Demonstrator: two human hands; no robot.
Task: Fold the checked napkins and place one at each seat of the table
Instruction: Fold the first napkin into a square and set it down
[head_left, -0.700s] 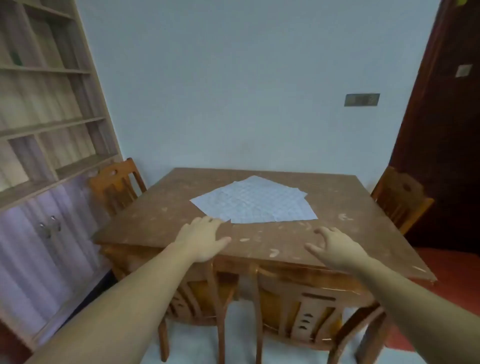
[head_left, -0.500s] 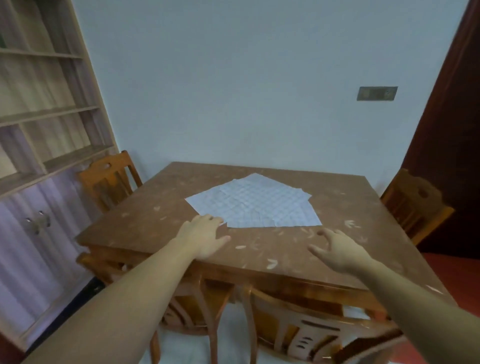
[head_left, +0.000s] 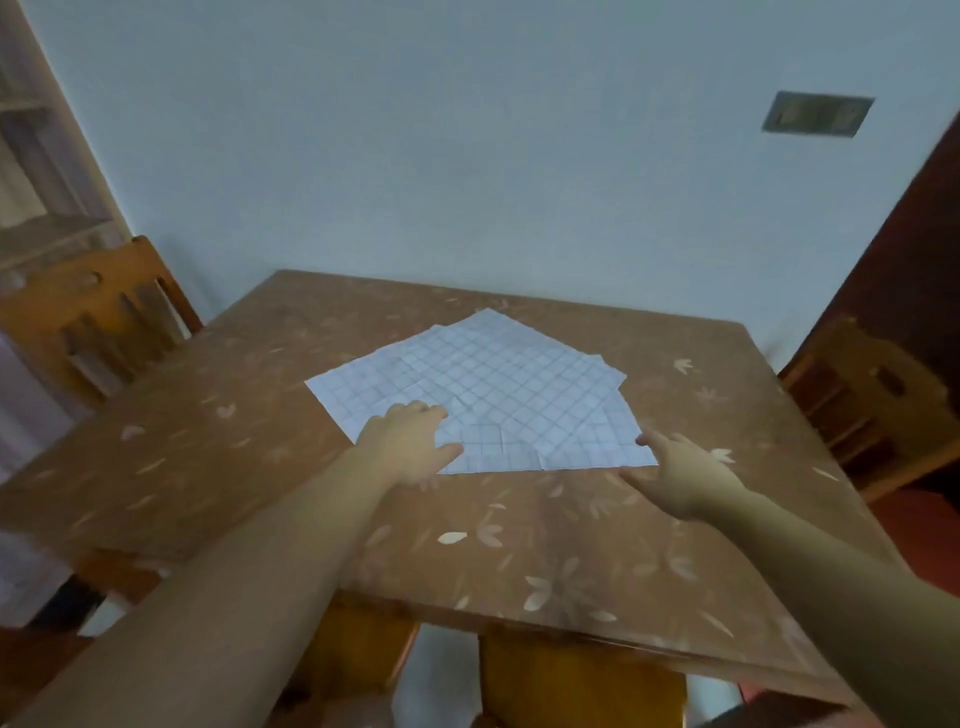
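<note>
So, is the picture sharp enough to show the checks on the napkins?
Head view: dim, soft light, no glare; the checked napkins show their grid legibly at centre; the chair at the left edge is smeared by blur; the table looks skewed by the wide lens.

The place is a dining room in a home. A square table (head_left: 519, 545) with a leaf-patterned top stands against a plain pale wall, with a left wooden chair (head_left: 104, 322) and a right wooden chair (head_left: 872, 395) at its sides. Wooden shelving (head_left: 31, 182) lines the left wall.
</note>
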